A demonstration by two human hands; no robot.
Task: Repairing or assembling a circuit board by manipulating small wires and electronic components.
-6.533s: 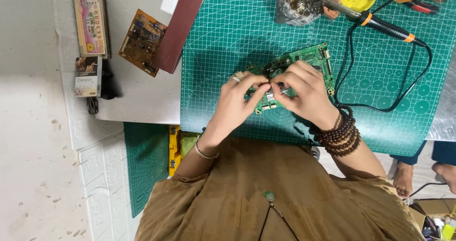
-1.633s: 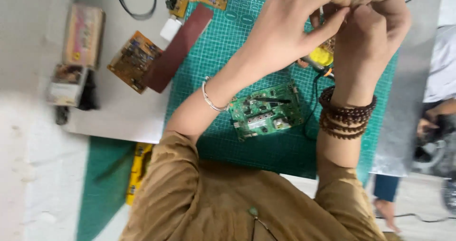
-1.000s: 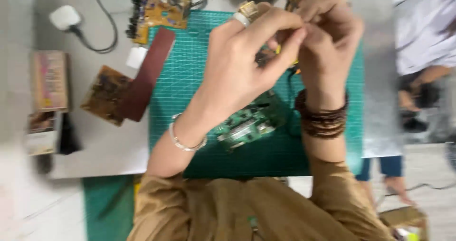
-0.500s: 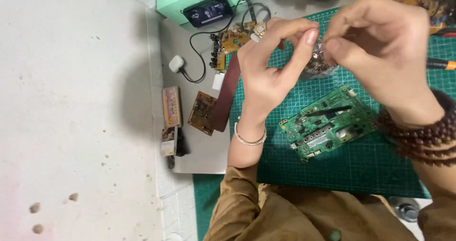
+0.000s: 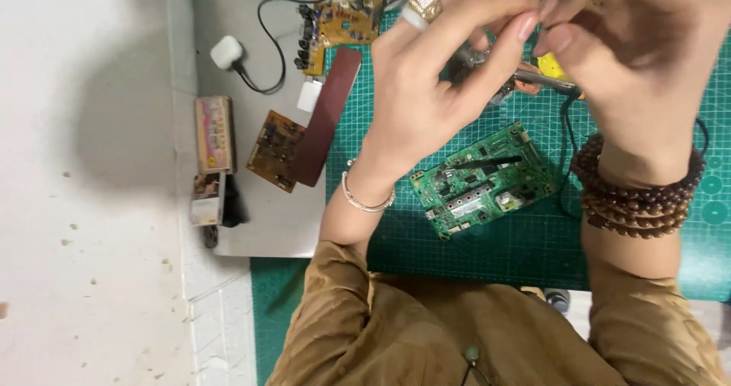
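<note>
My left hand [image 5: 442,74], with a ring and a thin bracelet, and my right hand [image 5: 632,59], with dark bead bracelets on the wrist, are raised close to the camera. Their fingertips are pinched and meet at the top middle. Whatever sits between the fingertips is too small to make out. Below the hands a green circuit board [image 5: 483,180] lies tilted on a green cutting mat [image 5: 472,256], and neither hand touches it. Behind the hands I see a soldering iron [image 5: 544,81] with a black cord and part of a clear bag.
Left of the mat, on a grey table top, lie a brown circuit board [image 5: 278,150], a dark red strip [image 5: 327,116], a yellowish board with capacitors [image 5: 339,24], a white plug with cable [image 5: 226,51] and two small boxes [image 5: 213,135]. White floor lies further left.
My hands have left the green board, which they held 6.5 s ago, and risen with fingertips together. The board now lies alone on the mat. My view has swung about.
</note>
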